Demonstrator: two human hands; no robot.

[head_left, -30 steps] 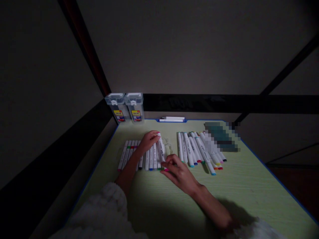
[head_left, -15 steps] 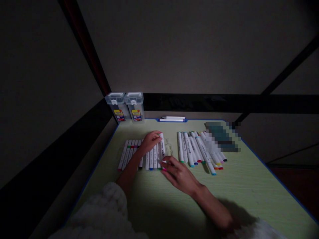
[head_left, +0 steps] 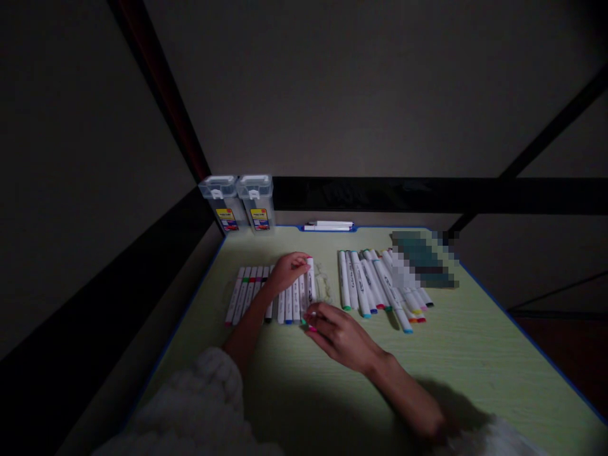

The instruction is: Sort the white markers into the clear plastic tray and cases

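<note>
A row of white markers [head_left: 266,292] with coloured caps lies side by side on the pale green table [head_left: 451,354]. My left hand [head_left: 287,271] rests over the far end of this row, fingers curled on the top of a white marker with a pink cap [head_left: 310,288] at the row's right edge. My right hand [head_left: 337,332] pinches the near, pink end of the same marker. To the right lies a second, looser group of markers [head_left: 375,288].
Two clear plastic marker boxes [head_left: 240,202] stand at the table's far left corner. A white pen [head_left: 330,225] lies along the far edge. A blurred dark patch [head_left: 420,259] covers the far right. A dark rail and wall bound the table.
Both hands have pressed the pink-capped marker slightly leftward against the row; the right hand has slid a little left and nearer. The other markers have not moved.
</note>
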